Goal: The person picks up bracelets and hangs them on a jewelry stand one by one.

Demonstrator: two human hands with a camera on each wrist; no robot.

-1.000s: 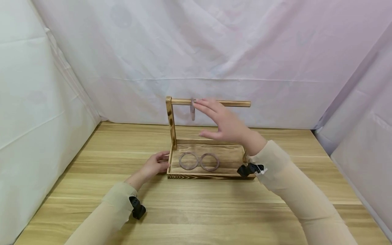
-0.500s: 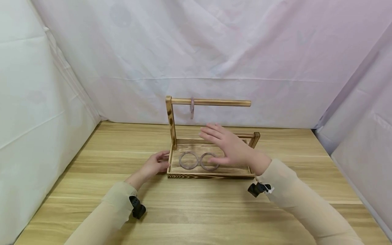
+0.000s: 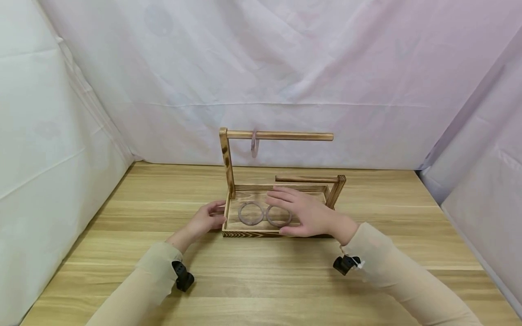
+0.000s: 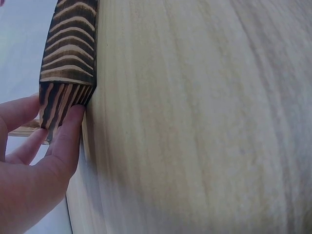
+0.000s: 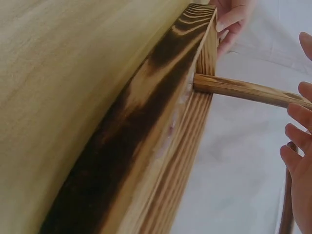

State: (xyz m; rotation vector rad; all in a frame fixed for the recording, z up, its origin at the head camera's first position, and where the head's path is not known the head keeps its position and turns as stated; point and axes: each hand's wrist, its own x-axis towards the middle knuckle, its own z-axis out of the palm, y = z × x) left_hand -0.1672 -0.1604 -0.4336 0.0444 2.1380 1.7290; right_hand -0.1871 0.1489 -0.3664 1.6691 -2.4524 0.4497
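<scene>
In the head view a wooden tray (image 3: pixel 248 234) carries a tall post with a long upper bar (image 3: pixel 293 136) and a shorter, lower bar (image 3: pixel 306 179) at the right. One translucent ring (image 3: pixel 254 145) hangs on the upper bar. Two more rings lie side by side in the tray, the left one (image 3: pixel 240 219) in full view and the right one (image 3: pixel 268 219) partly behind my right hand (image 3: pixel 307 213), which hovers over the tray with its fingers extended, holding nothing. At the tray's left end wall, my left hand (image 3: pixel 204 220) rests its fingers and thumb against the striped wood (image 4: pixel 67 58).
The tray stands on a light wooden table (image 3: pixel 244 280). White cloth (image 3: pixel 171 77) hangs behind the table and at both sides. A black wrist camera (image 3: pixel 183 277) is strapped to the left sleeve, another (image 3: pixel 345 264) to the right.
My right hand has come down from beside the hanging ring to above the tray, uncovering the lower bar. My left hand has stayed at the tray's left end.
</scene>
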